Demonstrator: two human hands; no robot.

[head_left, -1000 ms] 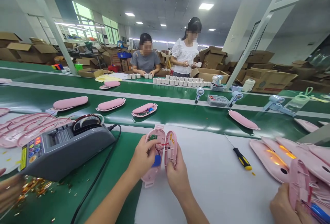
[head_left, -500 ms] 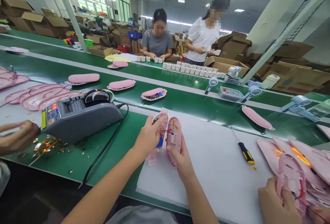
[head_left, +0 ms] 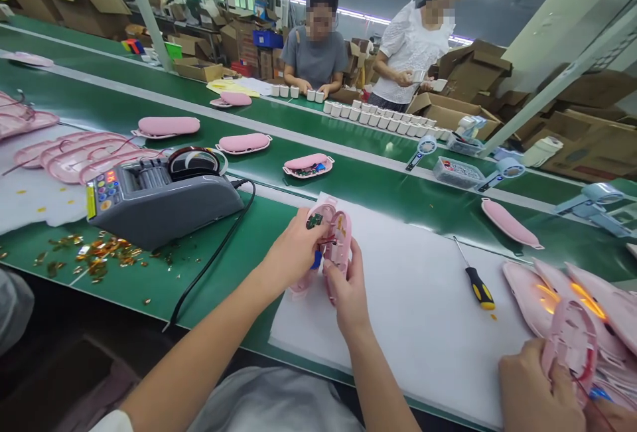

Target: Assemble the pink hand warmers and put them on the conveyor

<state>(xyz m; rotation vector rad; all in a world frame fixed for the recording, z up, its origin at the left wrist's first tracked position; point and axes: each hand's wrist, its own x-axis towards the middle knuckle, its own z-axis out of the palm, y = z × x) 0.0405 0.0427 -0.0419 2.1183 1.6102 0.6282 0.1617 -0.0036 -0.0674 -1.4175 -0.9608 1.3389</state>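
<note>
My left hand (head_left: 297, 249) is closed around a pink plastic housing half (head_left: 302, 288) that carries a green circuit board (head_left: 314, 220) and a blue part (head_left: 316, 259). In my right hand (head_left: 351, 292) is the matching pink shell half (head_left: 342, 236), tilted with its hollow inner side toward the left. Thin dark red wires run between the two halves, which stand side by side above white sheet padding (head_left: 398, 299). My left fingers partly cover the board and wires.
A grey tape dispenser (head_left: 169, 203) with a black cable stands left, near scattered amber tape bits (head_left: 107, 253). Right are a screwdriver (head_left: 478, 286) and a co-worker's hand (head_left: 535, 385) holding a pink shell (head_left: 572, 336). Assembled pink housings (head_left: 308, 166) lie on the green belt.
The right shell half has turned more edge-on and closer to the left half. A neighbour's hand at the far left has left the view. The camera view has shifted.
</note>
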